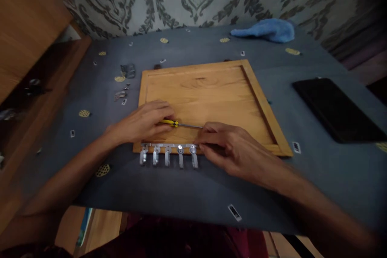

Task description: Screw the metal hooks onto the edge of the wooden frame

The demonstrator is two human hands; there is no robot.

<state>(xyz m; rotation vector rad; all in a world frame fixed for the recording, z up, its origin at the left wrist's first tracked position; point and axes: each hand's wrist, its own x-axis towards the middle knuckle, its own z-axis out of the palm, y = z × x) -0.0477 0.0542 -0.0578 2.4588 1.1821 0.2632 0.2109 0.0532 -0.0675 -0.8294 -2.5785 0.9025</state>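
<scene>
Item, main: wooden panel [205, 96] with raised border, lying flat on the grey tablecloth [187, 193], near the middle of the table.

Item: metal hook rail [162, 145], set along the left part of the panel's near border; five hooks in view, each jutting past the edge toward the near side.

Item: yellow-and-black screwdriver [169, 122], lying across above the rail, handle to the left, shaft to the right, its tip hidden by fingers.

Left hand [148, 119]: closed around the screwdriver handle, over the panel's near left part.

Right hand [232, 143]: fingers bunched at the shaft's end and the rail's right end, covering both; cannot tell what they pinch or whether anything is fastened there.

Condition of work, as judged: rail laid in line with the border, driver in hand, fixing apparently in progress rather than finished. Unattached, to the panel's left: a metal fitting [121, 95] and, farther off, a cluster of small hardware [128, 70].

Also present: blue cloth [269, 31], far right; black tablet [338, 109], right
</scene>
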